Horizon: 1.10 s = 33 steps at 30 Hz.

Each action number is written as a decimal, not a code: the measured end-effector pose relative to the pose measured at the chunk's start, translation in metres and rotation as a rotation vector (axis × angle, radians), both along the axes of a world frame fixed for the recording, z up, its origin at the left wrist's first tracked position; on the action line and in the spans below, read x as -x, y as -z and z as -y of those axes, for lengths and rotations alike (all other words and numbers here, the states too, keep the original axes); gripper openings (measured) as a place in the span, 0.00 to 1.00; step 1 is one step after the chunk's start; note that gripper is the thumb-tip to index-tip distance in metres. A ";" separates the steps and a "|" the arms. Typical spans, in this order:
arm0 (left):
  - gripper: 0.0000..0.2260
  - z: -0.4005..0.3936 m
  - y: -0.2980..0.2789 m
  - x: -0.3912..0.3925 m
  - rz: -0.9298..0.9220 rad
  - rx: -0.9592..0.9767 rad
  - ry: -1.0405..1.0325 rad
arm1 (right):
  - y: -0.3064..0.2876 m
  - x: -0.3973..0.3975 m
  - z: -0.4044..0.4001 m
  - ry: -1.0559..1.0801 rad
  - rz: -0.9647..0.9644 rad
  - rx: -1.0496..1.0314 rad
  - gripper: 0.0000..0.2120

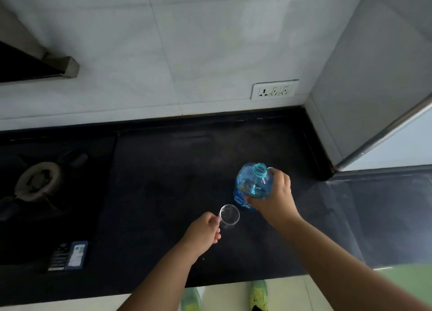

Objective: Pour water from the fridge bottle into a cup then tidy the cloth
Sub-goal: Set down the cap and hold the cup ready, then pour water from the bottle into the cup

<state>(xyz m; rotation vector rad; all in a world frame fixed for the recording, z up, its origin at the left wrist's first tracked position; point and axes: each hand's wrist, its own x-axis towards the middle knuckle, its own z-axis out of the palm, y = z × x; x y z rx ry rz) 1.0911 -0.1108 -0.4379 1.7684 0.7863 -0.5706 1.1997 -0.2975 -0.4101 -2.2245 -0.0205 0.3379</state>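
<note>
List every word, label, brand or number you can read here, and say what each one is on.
No text here can be read.
Blue bottle: its printed band with yellow marks is blurred and partly covered by the right hand.
Dark packet on the counter near the stove: white print and a round logo, too small and blurred to read.
Wall socket plate: only pin holes, no lettering visible.

A gas burner (37, 182) sits at the left of the black tabletop (163, 170), a label (69, 255) near it; a socket strip (275, 89) on the tiled wall (187, 41).
</note>
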 end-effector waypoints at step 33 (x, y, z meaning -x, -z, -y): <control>0.22 -0.022 -0.317 0.033 0.671 -0.343 0.052 | -0.275 0.027 -0.003 -0.096 1.162 0.378 0.35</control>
